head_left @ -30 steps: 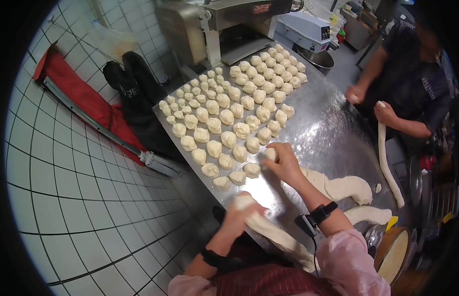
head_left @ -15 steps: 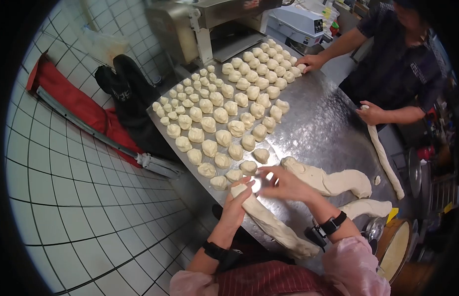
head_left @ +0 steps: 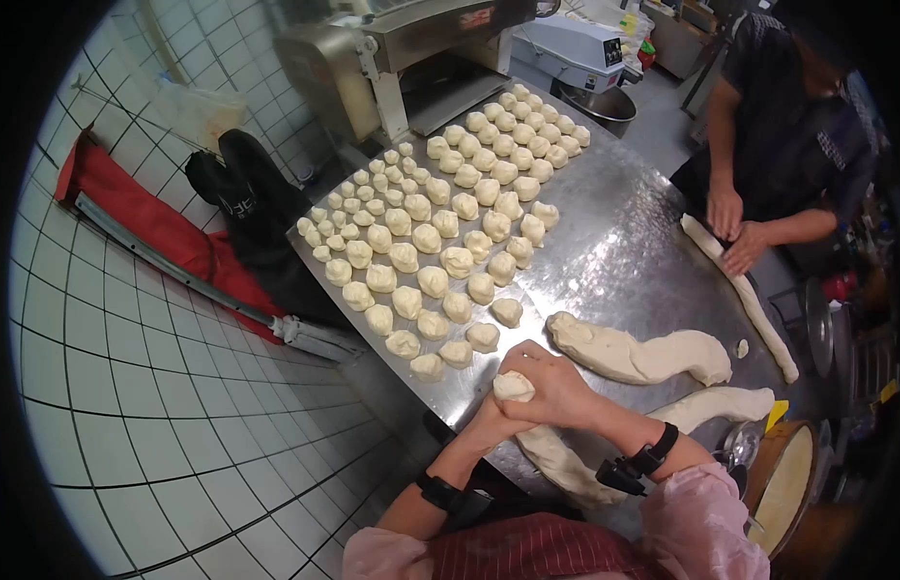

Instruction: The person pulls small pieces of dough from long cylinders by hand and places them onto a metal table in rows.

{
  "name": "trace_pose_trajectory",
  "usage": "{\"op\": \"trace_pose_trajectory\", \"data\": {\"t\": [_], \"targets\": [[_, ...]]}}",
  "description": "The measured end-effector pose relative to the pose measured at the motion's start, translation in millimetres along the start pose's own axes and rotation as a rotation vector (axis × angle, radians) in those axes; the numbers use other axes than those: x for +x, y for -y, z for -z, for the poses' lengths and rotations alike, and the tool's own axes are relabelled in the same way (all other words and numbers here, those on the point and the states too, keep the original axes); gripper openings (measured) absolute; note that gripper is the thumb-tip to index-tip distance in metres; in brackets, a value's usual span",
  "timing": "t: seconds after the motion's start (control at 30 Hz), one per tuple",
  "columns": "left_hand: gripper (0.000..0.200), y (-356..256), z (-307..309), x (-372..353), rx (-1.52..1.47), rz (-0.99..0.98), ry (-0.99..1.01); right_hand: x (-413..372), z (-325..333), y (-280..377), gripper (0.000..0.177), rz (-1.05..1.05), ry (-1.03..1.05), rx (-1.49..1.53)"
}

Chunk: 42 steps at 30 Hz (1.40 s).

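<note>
My left hand (head_left: 489,423) is wrapped round the upper end of a thick dough rope (head_left: 566,474) near the table's front edge. My right hand (head_left: 556,389) is closed over the same end, pressed against the left. A rounded dough end (head_left: 514,387) pokes out between the two hands; whether it is still joined to the rope is hidden. Just beyond my hands lie rows of dough pieces (head_left: 457,308), the closest being one lump (head_left: 483,337). To the right of my right hand rests a thick, folded dough strip (head_left: 643,355).
Another dough strip (head_left: 716,408) lies near the right edge of the steel table (head_left: 605,251). Across it, a co-worker's hands (head_left: 740,237) press a long thin dough rope (head_left: 759,324). A dough-rolling machine (head_left: 421,68) stands at the back. A round container (head_left: 783,483) is at lower right.
My right hand has moved in from beside the rope to close on its end with my left. The co-worker's hands have come together on the thin rope.
</note>
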<state>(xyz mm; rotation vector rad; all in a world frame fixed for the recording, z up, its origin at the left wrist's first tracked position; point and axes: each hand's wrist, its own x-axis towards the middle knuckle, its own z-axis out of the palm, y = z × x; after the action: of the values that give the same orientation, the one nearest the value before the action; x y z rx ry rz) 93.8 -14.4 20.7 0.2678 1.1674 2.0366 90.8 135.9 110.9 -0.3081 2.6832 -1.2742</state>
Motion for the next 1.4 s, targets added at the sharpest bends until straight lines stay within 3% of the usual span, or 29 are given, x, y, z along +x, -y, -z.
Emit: {"op": "trace_pose_trajectory", "data": {"t": [0.07,0.13,0.2,0.23,0.27,0.3,0.43,0.5,0.63,0.73,0.83,0.9,0.97,1.0,1.03,1.07,1.13,1.2,1.23,1.3,1.4], "targets": [[0.053,-5.7,1.2,4.1,0.028,-0.046,0.001,0.6,1.4,4.4,0.038,-0.012,-0.018,0.009],[0.041,-13.6,2.5,6.8,0.156,0.139,0.09,9.9,1.4,2.2,0.038,-0.057,-0.085,-0.008],[0.034,-16.9,-3.0,3.9,0.27,0.14,0.085,27.8,-1.5,-20.5,0.042,-0.063,-0.216,-0.044],[0.027,-19.9,-10.1,1.9,0.377,0.145,0.077,41.9,1.9,-29.8,0.045,-0.176,-0.277,-0.226],[0.021,-37.4,-28.4,-9.7,0.503,-0.05,0.273,57.3,6.0,-39.0,0.048,-0.295,-0.338,-0.405],[0.019,-53.5,-44.1,-16.1,0.598,-0.132,0.384,65.6,16.1,-66.0,0.054,-0.295,-0.431,-0.305],[0.011,-35.2,6.7,-9.6,-0.133,0.024,-0.117,80.8,40.6,-84.8,0.047,-0.239,-0.322,-0.151],[0.009,-28.7,15.1,-11.9,-0.255,-0.005,-0.205,82.8,39.7,-96.4,0.046,-0.214,-0.265,-0.068],[0.008,-24.6,6.0,-6.7,-0.359,0.054,-0.256,92.9,24.1,-112.0,0.046,-0.203,-0.097,-0.243],[0.013,-17.7,12.8,-3.2,-0.386,0.016,-0.274,84.7,31.8,-93.4,0.049,-0.235,-0.078,-0.412],[0.021,-13.6,14.1,1.3,-0.434,0.054,-0.316,50.8,47.9,-73.8,0.053,-0.253,-0.24,-0.219],[0.033,-18.3,5.3,8.0,-0.405,0.064,-0.399,22.2,45.5,-66.2,0.058,-0.301,0.031,-0.021],[0.039,-12.7,5.7,13.1,-0.504,0.111,-0.302,0.9,36.3,-43.7,0.063,-0.312,0.234,0.305],[0.047,-7.5,-0.3,18.9,-0.312,0.041,-0.263,-3.5,27.2,-43.3,0.065,-0.246,0.261,0.384],[0.056,-12.0,-11.3,24.2,-0.12,-0.029,-0.221,-1.1,35.5,-17.2,0.072,-0.385,0.389,0.321],[0.069,-18.5,-22.8,23.1,-0.108,-0.019,-0.218,-5.7,27.7,-24.2,0.072,-0.32,0.33,0.379],[0.075,-26.1,-29.2,23.5,-0.116,-0.091,-0.202,-10.2,16.9,-34.3,0.071,-0.244,0.268,0.442],[0.091,-24.5,-21.8,23.7,-0.093,-0.153,-0.136,-12.5,16.0,-38.8,0.066,-0.016,0.162,0.148],[0.091,-18.4,-15.7,22.0,-0.092,-0.152,-0.135,-13.2,17.3,-39.3,0.066,-0.017,0.161,0.148],[0.093,-11.1,-9.8,15.5,0.063,0.152,0.154,-13.2,20.5,-38.3,0.057,-0.046,0.086,-0.005],[0.076,0.4,-17.9,16.1,0.079,0.032,0.065,-19.7,18.3,-19.8,0.043,-0.064,-0.038,0.054]]}}
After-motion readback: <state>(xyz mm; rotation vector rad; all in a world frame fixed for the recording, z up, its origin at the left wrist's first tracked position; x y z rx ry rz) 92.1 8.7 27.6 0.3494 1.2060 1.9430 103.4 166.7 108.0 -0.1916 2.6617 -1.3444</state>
